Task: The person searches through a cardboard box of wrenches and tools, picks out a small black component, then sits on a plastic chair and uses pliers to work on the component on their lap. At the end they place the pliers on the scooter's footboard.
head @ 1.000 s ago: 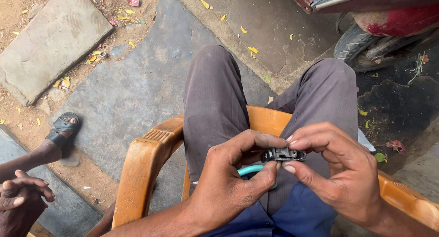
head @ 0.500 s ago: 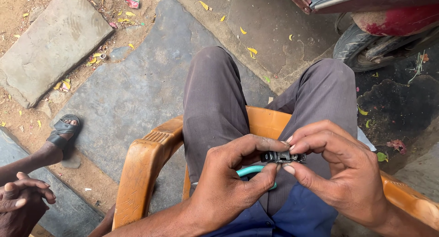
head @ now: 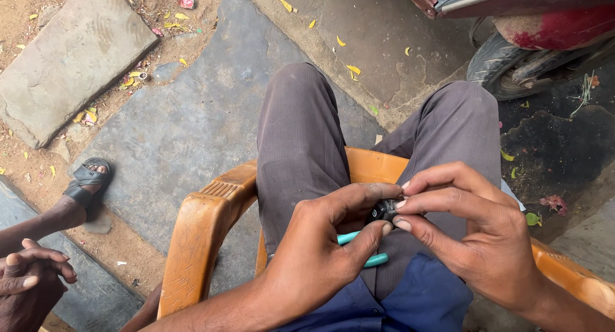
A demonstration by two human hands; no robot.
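Over the lap of the seated person, both hands meet around a small black metal part (head: 384, 209), held just above the grey trouser legs (head: 301, 146). The left hand (head: 314, 261) curls under it, thumb and forefinger pinching the part from below and behind, while a slim teal plastic handle (head: 365, 260) pokes out from beneath that palm in two visible stubs. The right hand (head: 474, 236) comes in from the other side, its thumb and first two fingertips pressed together on the same part; the remaining fingers arch loosely above it. Most of the black piece is hidden by the fingers, so its shape cannot be told.

My judgement is that the grip is narrow: only fingertips bear on a tiny piece, so a slip or sudden twist could flick it out, and it would likely drop between the knees onto the dark stone slab (head: 186, 133) or into the dirt. The teal tool, pinned only loosely under the palm, could slide off the lap too.

Counted: one black part, one teal handle, one orange plastic chair (head: 205, 229), two working hands. Another person's clasped hands (head: 22, 277) and one sandalled foot (head: 86, 181) sit at the left, and one vehicle tyre (head: 512, 66) stands at upper right.
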